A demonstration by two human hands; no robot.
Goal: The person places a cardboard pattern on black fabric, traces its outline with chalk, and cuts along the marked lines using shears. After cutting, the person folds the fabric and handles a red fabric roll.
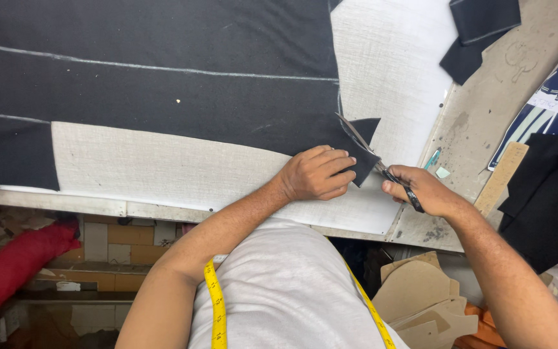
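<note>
Right hand (424, 190) is closed around the black handles of the metal scissors (372, 158), near the table's (479, 123) front edge. Blades are parted and point up and away, into the cut edge of the dark navy fabric sheet with white chalk lines (163, 84). Left hand (316, 173) sits just beside the scissors, fingers curled, clamping a loose corner flap of that navy fabric against the white woven interlining sheet (163, 168) underneath. Navy fabric covers most of the table's far and left side; white sheet shows along the front edge and at the far right of the cut.

Right part of the table: bare scuffed surface, a small teal pen-like item (433, 158), a pale green chalk piece (442, 172), a wooden ruler (502, 178) near the right edge, a black cloth pile (550, 200) beside it, small navy offcuts (479, 32) at the far right corner.

Yellow measuring tape (216, 304) hangs round the person's neck. Below the table: red fabric roll (14, 265) left, brown cardboard pattern pieces (421, 297) right.
</note>
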